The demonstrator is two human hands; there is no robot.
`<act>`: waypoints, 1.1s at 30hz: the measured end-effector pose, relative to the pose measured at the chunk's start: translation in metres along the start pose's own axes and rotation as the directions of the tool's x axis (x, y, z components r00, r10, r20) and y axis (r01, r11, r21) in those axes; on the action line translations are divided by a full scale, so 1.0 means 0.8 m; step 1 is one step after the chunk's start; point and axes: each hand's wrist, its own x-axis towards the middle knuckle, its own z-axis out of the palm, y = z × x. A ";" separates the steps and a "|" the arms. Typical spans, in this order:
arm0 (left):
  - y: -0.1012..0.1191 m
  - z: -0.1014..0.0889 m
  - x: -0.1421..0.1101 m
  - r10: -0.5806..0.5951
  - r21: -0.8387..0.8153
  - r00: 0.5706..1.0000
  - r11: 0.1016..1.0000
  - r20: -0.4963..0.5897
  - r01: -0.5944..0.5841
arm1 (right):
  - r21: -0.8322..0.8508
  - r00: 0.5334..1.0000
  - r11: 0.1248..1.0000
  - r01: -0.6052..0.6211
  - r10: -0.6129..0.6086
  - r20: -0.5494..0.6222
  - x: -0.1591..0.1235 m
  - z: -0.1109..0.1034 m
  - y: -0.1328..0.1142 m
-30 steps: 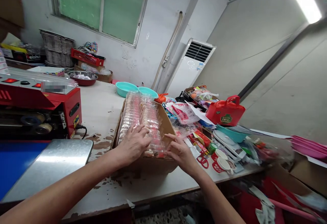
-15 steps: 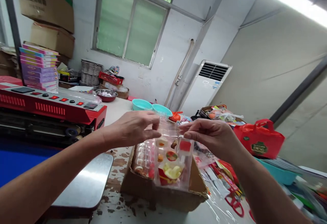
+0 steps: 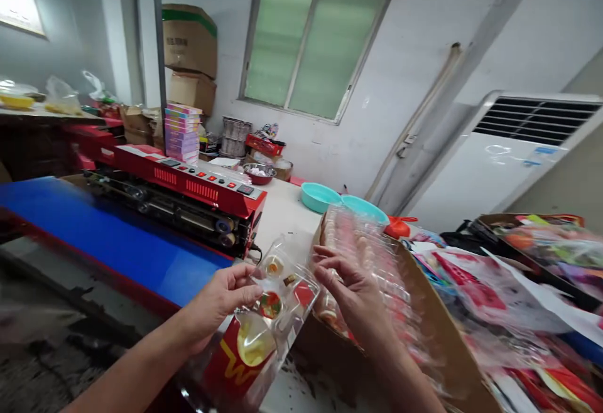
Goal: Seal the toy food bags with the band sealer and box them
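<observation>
A clear plastic package (image 3: pixel 283 337) holds play food: a red fries box with yellow fries, a round pizza-like piece, an egg-like piece and a red piece. My left hand (image 3: pixel 232 297) pinches its left side between thumb and fingers. The package tilts, its top pointing away from me. My right hand (image 3: pixel 351 284) is beside its upper right edge, fingers loosely bent with a small gap to the thumb; whether they touch the film is hard to tell. Just beyond, a cardboard box (image 3: pixel 436 306) is filled with clear trays of small pieces (image 3: pixel 346 228).
On the left stands a red machine (image 3: pixel 211 196) with a blue conveyor belt (image 3: pixel 117 243). Two turquoise basins (image 3: pixel 320 196) sit behind the box. Loose plastic packaging and papers (image 3: pixel 494 287) lie to the right. A white air conditioner (image 3: pixel 509 174) stands by the wall.
The view has swung left. The package has moved from above the cardboard box to its left side, tilting over. My left hand has shifted from its top to its side; my right hand's pinch has loosened.
</observation>
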 end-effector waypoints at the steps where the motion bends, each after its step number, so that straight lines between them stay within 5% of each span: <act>1: -0.004 -0.006 -0.006 -0.019 -0.006 1.000 1.000 -0.019 0.019 | 0.006 1.000 1.000 0.010 -0.010 0.021 0.003 0.007 0.004; 5: -0.007 -0.019 -0.023 -0.066 -0.016 0.998 0.998 -0.009 0.066 | 0.099 0.966 0.992 -0.082 0.054 0.253 0.027 0.022 0.001; 9: -0.010 -0.021 -0.031 -0.098 -0.013 0.994 0.995 0.038 0.099 | -0.004 0.758 0.988 -0.157 0.123 0.640 0.044 0.035 -0.005; 11: -0.013 -0.023 -0.033 -0.119 -0.010 0.992 0.993 0.044 0.119 | -0.023 0.717 0.991 -0.135 0.113 0.688 0.045 0.041 -0.004; 19: -0.022 -0.028 -0.037 -0.135 0.031 0.991 0.990 -0.020 0.135 | 0.009 0.794 0.987 -0.163 0.126 0.595 0.024 0.064 0.013; 24: -0.027 -0.023 -0.036 -0.101 0.150 0.992 0.982 -0.078 0.112 | 0.042 0.791 0.976 -0.214 0.148 0.594 0.013 0.072 0.020; 33: -0.031 -0.022 -0.035 -0.170 0.001 0.983 0.985 -0.068 0.170 | 0.089 0.862 0.985 -0.151 0.087 0.500 -0.004 0.070 0.022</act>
